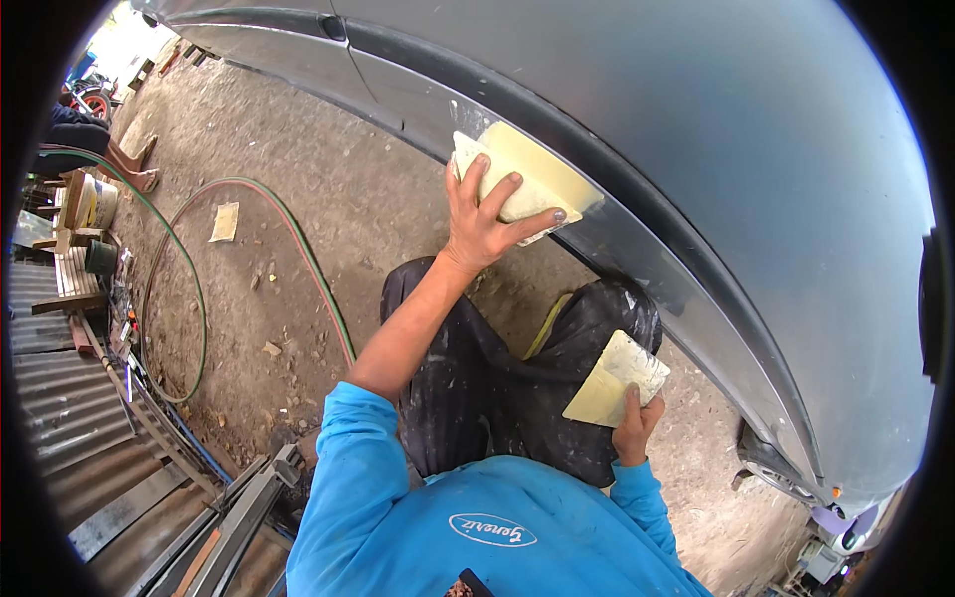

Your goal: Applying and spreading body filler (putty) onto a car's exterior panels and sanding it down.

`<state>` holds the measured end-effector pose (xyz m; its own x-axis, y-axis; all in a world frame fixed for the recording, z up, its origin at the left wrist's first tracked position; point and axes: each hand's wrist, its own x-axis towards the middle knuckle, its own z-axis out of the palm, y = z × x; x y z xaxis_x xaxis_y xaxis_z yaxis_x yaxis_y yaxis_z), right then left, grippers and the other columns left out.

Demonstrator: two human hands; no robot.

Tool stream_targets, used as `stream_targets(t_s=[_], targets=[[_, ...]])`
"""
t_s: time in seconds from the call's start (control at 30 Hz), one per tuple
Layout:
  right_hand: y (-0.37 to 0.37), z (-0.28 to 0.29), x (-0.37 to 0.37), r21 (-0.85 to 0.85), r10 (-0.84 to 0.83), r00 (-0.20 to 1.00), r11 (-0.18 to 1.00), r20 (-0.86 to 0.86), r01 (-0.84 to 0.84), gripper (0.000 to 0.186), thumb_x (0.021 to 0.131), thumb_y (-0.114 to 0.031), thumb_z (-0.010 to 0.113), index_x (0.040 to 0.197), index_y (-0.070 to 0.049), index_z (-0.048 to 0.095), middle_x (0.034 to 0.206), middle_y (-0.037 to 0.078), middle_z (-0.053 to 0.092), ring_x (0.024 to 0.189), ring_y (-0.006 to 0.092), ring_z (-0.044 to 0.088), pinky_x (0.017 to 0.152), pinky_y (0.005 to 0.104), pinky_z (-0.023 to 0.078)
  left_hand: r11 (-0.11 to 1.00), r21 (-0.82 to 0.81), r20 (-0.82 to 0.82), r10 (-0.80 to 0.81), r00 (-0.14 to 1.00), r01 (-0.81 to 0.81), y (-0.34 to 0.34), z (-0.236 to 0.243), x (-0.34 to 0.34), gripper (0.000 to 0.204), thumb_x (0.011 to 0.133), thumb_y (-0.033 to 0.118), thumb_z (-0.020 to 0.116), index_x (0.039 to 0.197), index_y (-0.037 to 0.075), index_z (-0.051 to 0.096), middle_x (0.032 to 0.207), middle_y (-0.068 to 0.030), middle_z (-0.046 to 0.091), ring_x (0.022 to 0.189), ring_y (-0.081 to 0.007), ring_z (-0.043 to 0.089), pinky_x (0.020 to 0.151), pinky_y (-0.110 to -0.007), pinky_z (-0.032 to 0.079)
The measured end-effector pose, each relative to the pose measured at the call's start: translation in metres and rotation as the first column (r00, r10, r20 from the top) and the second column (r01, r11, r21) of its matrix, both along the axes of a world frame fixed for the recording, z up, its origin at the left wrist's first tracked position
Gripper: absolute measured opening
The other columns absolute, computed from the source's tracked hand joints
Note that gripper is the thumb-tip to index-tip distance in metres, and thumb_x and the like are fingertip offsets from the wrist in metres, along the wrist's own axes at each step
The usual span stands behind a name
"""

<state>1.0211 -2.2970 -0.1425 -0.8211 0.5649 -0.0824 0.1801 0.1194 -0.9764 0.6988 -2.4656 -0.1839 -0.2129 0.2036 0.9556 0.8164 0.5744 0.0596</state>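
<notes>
My left hand (489, 214) reaches out with fingers spread over a pale yellow putty spreader (527, 204), gripping it against the lower side of a grey car (696, 139). Just above it, a smooth patch of pale yellow putty (537, 159) coats the panel below the dark trim strip. Close to my right knee, my right hand (637, 428) pinches the corner of a second flat spreader (609, 383), yellowish with whitish dried putty along its upper part. This one is held away from the car.
A green and red hose (290, 224) loops over the dirt ground at left, near a yellowish square scrap (225, 222). Corrugated metal sheets (70, 378) and metal bars (239, 527) lie at lower left. Another person's bare feet (139, 164) show at the far left.
</notes>
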Motion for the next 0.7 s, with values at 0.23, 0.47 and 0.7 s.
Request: stream_targets(t_s=[0.23, 0.47, 0.7], targets=[[0.001, -0.006, 0.005, 0.013, -0.007, 1.000, 1.000, 0.026, 0.006, 0.033, 0.097, -0.018, 0.053, 0.121, 0.005, 0.054, 0.115, 0.012, 0.061, 0.103, 0.0172, 0.057, 0.091, 0.0307, 0.044, 0.998, -0.067, 0.089, -0.012, 0.996, 0.018, -0.006, -0.029, 0.010, 0.038, 0.076, 0.028, 0.072, 0.108, 0.047, 0.065, 0.130, -0.0037, 0.043, 0.132, -0.0359, 0.033, 0.100, -0.063, 0.031], [-0.002, -0.013, 0.003, -0.022, -0.072, 0.996, 0.997, -0.054, 0.071, 0.030, 0.095, -0.015, 0.057, 0.115, 0.007, 0.059, 0.107, 0.010, 0.066, 0.096, 0.0142, 0.058, 0.084, 0.0283, 0.045, 0.998, -0.056, 0.095, 0.010, 0.995, -0.004, -0.022, 0.013, 0.030, 0.039, 0.076, 0.029, 0.072, 0.110, 0.046, 0.065, 0.127, -0.0042, 0.048, 0.129, -0.0350, 0.039, 0.102, -0.062, 0.030], [-0.007, -0.007, 0.000, -0.036, -0.102, 0.992, 0.994, -0.077, 0.100, 0.031, 0.095, -0.014, 0.057, 0.117, 0.007, 0.058, 0.109, 0.010, 0.065, 0.098, 0.0142, 0.058, 0.086, 0.0278, 0.044, 0.998, -0.043, 0.038, 0.040, 0.998, -0.038, -0.013, 0.060, 0.031, 0.043, 0.073, 0.031, 0.075, 0.112, 0.047, 0.064, 0.126, -0.0030, 0.048, 0.127, -0.0348, 0.040, 0.101, -0.062, 0.030]])
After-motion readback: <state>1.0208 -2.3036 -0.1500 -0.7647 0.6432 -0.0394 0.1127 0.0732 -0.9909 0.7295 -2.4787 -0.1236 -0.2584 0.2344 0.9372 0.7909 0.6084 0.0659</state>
